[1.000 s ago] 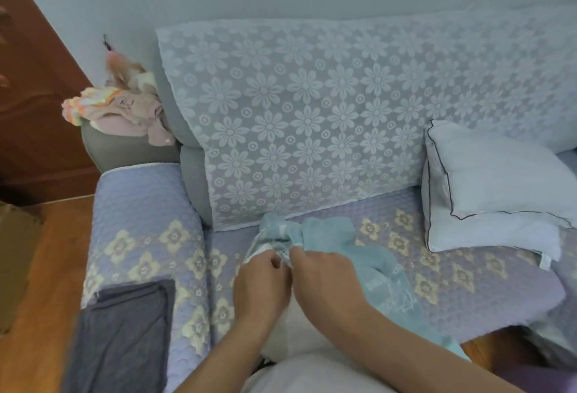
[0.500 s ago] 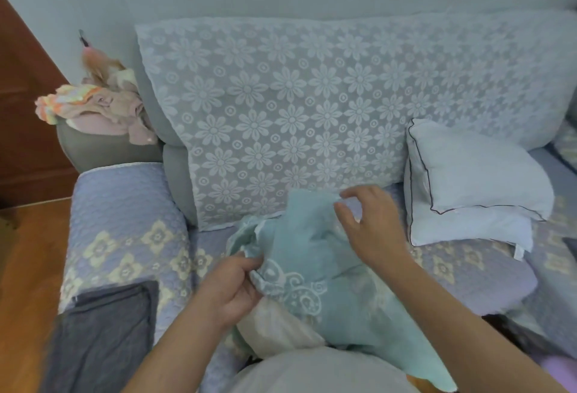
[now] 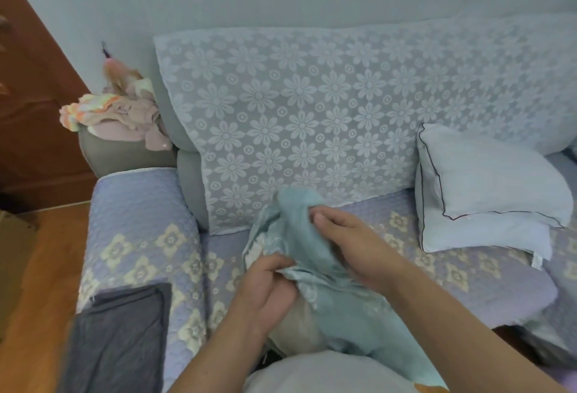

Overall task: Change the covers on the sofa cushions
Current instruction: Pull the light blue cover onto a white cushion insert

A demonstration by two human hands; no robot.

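**Teal cover bunched up, insert showing at the bottom**

Head view, now: your left hand [image 3: 265, 286] sits lower centre, fingers curled round the edge of the teal cushion cover [image 3: 296, 236], pinching the satin hem. Your right hand [image 3: 349, 236] is just right of it at centre frame, fingers curled into the bunched fabric near its top. Both are holding cloth, neither open wide. The cover hangs from mid-frame down to your lap at the bottom edge; a beige cushion insert [image 3: 296, 327] shows beneath it at bottom centre, partly hidden.

Vs 0.5 s ago: your right hand has dropped from the raised top edge of the cover to a lower grip, closer to the left hand, and the fabric is gathered tighter. Vs 1 s ago, both hands pinched one small spot; now they're apart w/ more cloth between. Reads as you gathering the cover to find its opening — fitting over the insert prob. not yet begun.

Rest: white piped cushion [image 3: 487, 186] at right on the sofa seat [image 3: 406, 267], lace backrest throw [image 3: 312, 111] upper centre, grey cloth [image 3: 118, 336] lower left on the armrest.
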